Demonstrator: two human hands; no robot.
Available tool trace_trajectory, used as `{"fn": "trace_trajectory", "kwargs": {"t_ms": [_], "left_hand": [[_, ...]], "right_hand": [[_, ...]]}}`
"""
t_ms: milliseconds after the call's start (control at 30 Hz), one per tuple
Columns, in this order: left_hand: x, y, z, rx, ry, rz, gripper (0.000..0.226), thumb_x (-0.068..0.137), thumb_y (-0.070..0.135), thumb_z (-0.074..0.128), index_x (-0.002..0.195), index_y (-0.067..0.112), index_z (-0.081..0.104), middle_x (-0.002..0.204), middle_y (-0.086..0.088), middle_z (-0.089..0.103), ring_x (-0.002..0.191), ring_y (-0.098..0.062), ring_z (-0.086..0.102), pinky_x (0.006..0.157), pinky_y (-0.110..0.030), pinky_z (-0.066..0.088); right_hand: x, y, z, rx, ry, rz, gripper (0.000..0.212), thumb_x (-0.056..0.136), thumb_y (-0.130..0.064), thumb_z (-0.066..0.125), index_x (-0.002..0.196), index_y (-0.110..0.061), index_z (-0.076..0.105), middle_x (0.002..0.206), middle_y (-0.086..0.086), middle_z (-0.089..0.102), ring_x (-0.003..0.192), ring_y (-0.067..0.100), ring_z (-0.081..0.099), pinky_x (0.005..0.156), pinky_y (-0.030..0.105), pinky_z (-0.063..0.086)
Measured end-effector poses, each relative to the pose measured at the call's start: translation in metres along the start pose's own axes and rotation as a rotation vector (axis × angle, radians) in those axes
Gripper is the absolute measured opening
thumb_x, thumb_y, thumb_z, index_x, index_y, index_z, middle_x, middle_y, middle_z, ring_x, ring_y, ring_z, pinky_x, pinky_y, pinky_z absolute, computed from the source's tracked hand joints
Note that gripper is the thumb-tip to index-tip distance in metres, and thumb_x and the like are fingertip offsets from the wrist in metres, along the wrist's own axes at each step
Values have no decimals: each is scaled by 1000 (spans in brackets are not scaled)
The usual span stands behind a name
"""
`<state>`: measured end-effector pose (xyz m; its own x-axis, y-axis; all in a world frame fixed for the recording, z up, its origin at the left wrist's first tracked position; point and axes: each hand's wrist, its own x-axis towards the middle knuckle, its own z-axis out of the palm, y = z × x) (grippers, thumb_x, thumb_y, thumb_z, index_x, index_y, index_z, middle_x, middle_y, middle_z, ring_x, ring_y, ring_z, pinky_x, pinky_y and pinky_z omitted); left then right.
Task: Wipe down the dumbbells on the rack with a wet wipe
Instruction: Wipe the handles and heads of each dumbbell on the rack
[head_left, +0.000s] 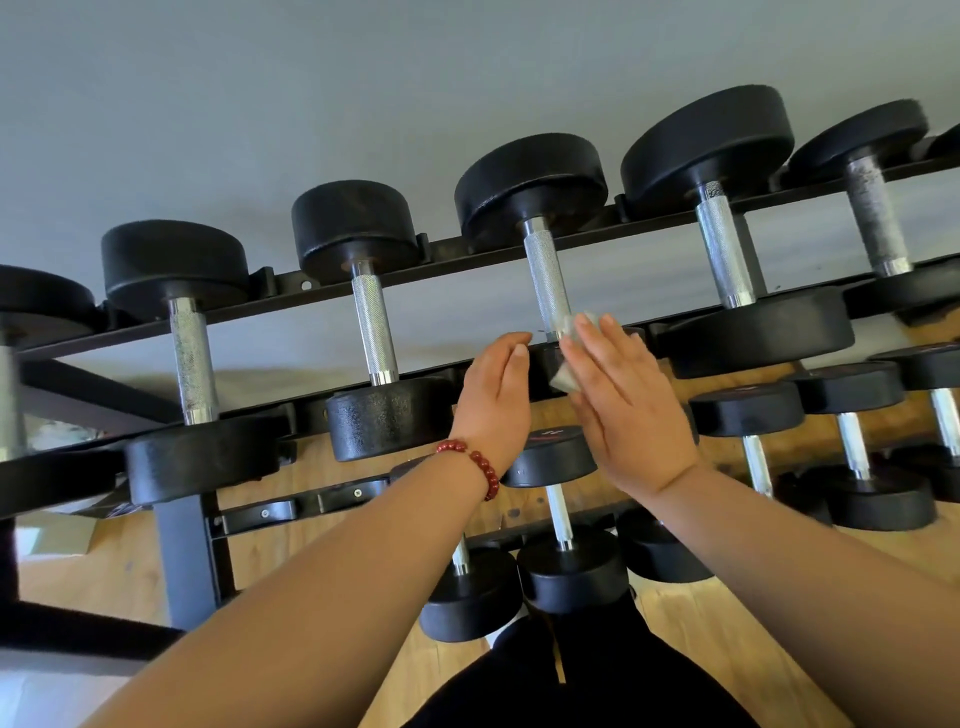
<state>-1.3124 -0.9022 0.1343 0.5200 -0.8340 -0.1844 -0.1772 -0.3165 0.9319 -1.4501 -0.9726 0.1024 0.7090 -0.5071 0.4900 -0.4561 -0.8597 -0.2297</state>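
Note:
Several black dumbbells with knurled steel handles lie across the top tier of a black rack (332, 283). My right hand (628, 405) has straight fingers and presses a pale wet wipe (567, 358) against the near head of the middle dumbbell (545, 275), at the lower end of its handle. That near head is mostly hidden behind both hands. My left hand (496, 400), with a red bead bracelet on the wrist, is just left of the same head with relaxed fingers, holding nothing that I can see.
Neighbouring dumbbells sit close on both sides: one to the left (374, 322) and a larger one to the right (727, 249). A lower tier holds smaller dumbbells (558, 514). A grey wall (363, 78) is behind the rack and a wooden floor (701, 623) below.

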Motion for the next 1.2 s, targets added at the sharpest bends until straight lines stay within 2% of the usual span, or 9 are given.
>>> {"fn": "trace_trajectory", "kwargs": {"t_ms": [100, 200, 300, 467, 633, 800, 933, 1100, 1200], "left_hand": [[-4, -1, 5, 44, -12, 21, 35, 106, 26, 30, 136, 23, 48, 131, 11, 45, 130, -3, 34, 113, -23, 26], [-4, -1, 8, 70, -15, 4, 40, 106, 29, 27, 144, 25, 41, 151, 7, 35, 142, -5, 22, 118, -26, 17], [-1, 5, 10, 90, 9, 20, 42, 106, 30, 26, 146, 24, 37, 156, 5, 30, 146, -6, 16, 119, -24, 13], [14, 15, 17, 147, 9, 85, 44, 106, 30, 25, 149, 24, 32, 158, 2, 26, 147, -9, 13, 115, -20, 9], [15, 6, 21, 218, 47, 155, 41, 106, 27, 26, 144, 20, 41, 150, 1, 40, 141, -10, 28, 117, -25, 19], [17, 1, 23, 249, 70, 203, 40, 106, 25, 26, 140, 18, 46, 143, 2, 47, 134, -8, 36, 114, -24, 25], [18, 2, 23, 264, 63, 214, 40, 106, 25, 26, 138, 16, 47, 140, 1, 49, 131, -8, 38, 115, -27, 26], [19, 15, 26, 243, 113, 272, 47, 99, 31, 22, 130, 16, 54, 131, 5, 54, 125, 0, 40, 119, -22, 7], [23, 21, 32, 298, 116, 291, 48, 99, 31, 23, 130, 15, 55, 131, 4, 56, 125, -1, 41, 120, -22, 8]], "right_hand": [[-2, 0, -1, 23, -6, 47, 46, 107, -30, 25, 145, -7, 35, 151, 15, 38, 143, 30, 28, 118, 42, 20], [18, -6, -1, 108, 0, 211, 48, 105, -29, 27, 145, -5, 39, 152, 16, 37, 144, 28, 26, 119, 40, 17], [15, -11, -1, 157, 12, 308, 49, 104, -28, 29, 147, -6, 38, 155, 13, 32, 147, 24, 19, 121, 38, 12], [1, -15, 3, 231, 48, 370, 49, 104, -27, 29, 149, -8, 31, 157, 6, 23, 148, 17, 12, 122, 30, 6], [27, -7, -7, 417, 15, 633, 46, 106, -27, 28, 151, -15, 31, 160, -1, 24, 147, 7, 11, 122, 33, 13], [-1, -19, -2, 309, -10, 491, 52, 105, -35, 23, 152, -15, 26, 158, -6, 12, 147, 4, 1, 121, 28, 8], [18, -5, -7, 423, -7, 585, 48, 106, -30, 26, 151, -15, 30, 159, -4, 21, 147, 6, 10, 122, 32, 12], [10, -11, -7, 441, 14, 611, 50, 106, -37, 26, 153, -19, 23, 160, -6, 16, 148, 3, 7, 120, 24, 10], [1, -11, -5, 452, 13, 574, 50, 105, -37, 25, 152, -22, 18, 157, -13, 12, 146, -4, 4, 119, 17, 8]]}}
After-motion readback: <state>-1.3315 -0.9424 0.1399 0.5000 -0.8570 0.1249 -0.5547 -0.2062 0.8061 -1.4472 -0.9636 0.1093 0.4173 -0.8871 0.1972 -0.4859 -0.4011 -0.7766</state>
